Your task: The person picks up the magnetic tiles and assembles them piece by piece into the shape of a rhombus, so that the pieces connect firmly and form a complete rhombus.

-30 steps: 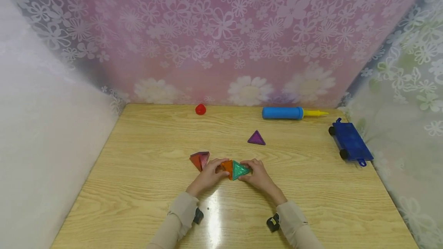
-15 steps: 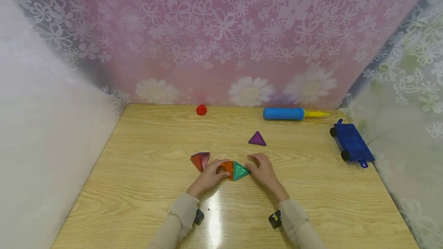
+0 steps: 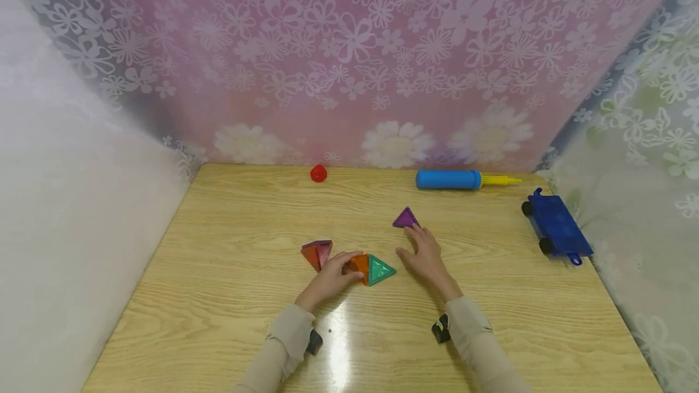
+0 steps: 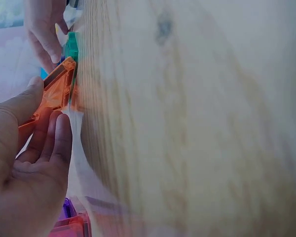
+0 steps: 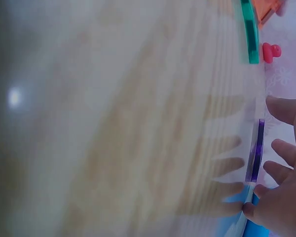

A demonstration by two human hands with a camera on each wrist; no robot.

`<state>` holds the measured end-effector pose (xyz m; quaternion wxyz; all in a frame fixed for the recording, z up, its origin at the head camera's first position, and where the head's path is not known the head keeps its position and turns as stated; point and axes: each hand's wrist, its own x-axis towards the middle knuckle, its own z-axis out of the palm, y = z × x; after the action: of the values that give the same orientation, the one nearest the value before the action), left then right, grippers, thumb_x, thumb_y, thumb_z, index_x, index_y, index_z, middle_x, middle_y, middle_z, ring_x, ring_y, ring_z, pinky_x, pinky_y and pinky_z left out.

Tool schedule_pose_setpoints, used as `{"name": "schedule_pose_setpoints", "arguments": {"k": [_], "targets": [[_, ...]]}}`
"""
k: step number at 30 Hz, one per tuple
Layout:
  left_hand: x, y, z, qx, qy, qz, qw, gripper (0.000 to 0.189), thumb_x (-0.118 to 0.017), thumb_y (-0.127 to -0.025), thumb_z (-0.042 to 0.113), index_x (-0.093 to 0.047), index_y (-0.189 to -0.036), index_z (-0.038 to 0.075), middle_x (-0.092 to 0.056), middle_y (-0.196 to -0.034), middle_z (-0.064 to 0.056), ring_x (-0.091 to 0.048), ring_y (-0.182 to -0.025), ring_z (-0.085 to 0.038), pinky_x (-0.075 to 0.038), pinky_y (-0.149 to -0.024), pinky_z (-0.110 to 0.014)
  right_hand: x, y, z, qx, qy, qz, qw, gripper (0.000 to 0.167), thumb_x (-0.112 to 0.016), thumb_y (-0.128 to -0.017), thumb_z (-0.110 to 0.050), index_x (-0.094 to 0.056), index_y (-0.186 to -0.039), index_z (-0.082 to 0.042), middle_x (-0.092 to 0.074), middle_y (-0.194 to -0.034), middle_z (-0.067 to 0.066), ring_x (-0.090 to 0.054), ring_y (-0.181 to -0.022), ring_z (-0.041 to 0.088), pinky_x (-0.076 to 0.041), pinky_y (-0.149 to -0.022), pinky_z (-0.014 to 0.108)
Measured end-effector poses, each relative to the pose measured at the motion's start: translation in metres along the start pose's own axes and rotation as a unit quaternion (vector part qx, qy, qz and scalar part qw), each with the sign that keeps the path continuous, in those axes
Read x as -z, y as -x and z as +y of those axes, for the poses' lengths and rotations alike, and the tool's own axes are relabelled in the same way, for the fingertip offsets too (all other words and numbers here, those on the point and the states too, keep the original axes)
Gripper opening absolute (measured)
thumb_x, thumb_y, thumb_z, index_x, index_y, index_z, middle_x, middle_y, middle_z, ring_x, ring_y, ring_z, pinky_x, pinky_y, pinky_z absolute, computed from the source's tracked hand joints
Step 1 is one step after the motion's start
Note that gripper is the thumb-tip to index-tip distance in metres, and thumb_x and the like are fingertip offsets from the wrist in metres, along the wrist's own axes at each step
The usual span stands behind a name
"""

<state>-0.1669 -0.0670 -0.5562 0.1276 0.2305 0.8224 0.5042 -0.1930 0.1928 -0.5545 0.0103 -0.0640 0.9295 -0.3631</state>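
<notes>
My left hand [image 3: 330, 278] pinches an orange magnetic tile piece [image 4: 59, 89], thumb on one side and fingers on the other; the piece leans up from the table in the left wrist view. Against its right edge a green triangular magnetic tile [image 3: 380, 270] lies flat. My right hand [image 3: 428, 259] reaches over the table with fingers spread, its fingertips right at the near edge of a purple triangular tile [image 3: 405, 218]. The right wrist view has that tile edge-on beyond the spread fingers. Beside my left hand stands a red, pink and purple tile shape [image 3: 312, 253], partly covered by the hand.
A small red piece [image 3: 318, 173] sits at the table's back edge. Farther right lies a blue pump [image 3: 449, 179] with a yellow nozzle. Near the right edge is a blue toy trailer [image 3: 557, 226] with black wheels. Floral cloth surrounds the wooden table [image 3: 229, 320].
My right hand has let go of the green tile and moved forward and right to the purple tile. My left hand has stayed on the orange piece.
</notes>
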Motion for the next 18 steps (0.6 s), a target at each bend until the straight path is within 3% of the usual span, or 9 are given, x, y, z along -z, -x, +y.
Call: {"name": "schedule_pose_setpoints", "arguments": {"k": [6, 13, 18], "targets": [[-0.0005, -0.0001, 0.001, 0.0, 0.005, -0.002, 1.0, 0.049, -0.063, -0.092, 0.015, -0.048, -0.138, 0.004, -0.058, -0.111, -0.009, -0.057, -0.091, -0.014, -0.05, -0.079, -0.023, 0.0018, -0.0028, 0.0022, -0.006, 0.019, -0.009, 0.9998, 0.064, -0.064, -0.089, -0.024, -0.039, -0.141, 0.004, -0.03, -0.149, 0.025, -0.017, -0.139, 0.045, -0.012, -0.107, 0.067], [-0.0006, 0.0003, 0.0019, -0.01, -0.001, 0.003, 0.9999, 0.049, -0.062, -0.092, 0.016, -0.049, -0.137, 0.002, -0.059, -0.11, -0.01, -0.058, -0.089, -0.017, -0.049, -0.078, -0.024, 0.0045, 0.0005, 0.0059, -0.001, -0.003, -0.009, 1.0, 0.065, -0.063, -0.091, -0.025, -0.036, -0.142, 0.006, -0.034, -0.146, 0.028, -0.021, -0.138, 0.046, -0.016, -0.111, 0.061], [-0.0005, 0.0, 0.0016, -0.01, -0.002, 0.004, 0.9999, 0.048, -0.062, -0.092, 0.015, -0.049, -0.137, 0.001, -0.059, -0.11, -0.011, -0.058, -0.091, -0.018, -0.05, -0.079, -0.024, 0.0078, 0.0055, 0.0057, -0.009, -0.025, -0.015, 0.9995, 0.063, -0.063, -0.092, -0.025, -0.037, -0.142, 0.004, -0.037, -0.143, 0.028, -0.029, -0.134, 0.045, -0.024, -0.11, 0.057]]}}
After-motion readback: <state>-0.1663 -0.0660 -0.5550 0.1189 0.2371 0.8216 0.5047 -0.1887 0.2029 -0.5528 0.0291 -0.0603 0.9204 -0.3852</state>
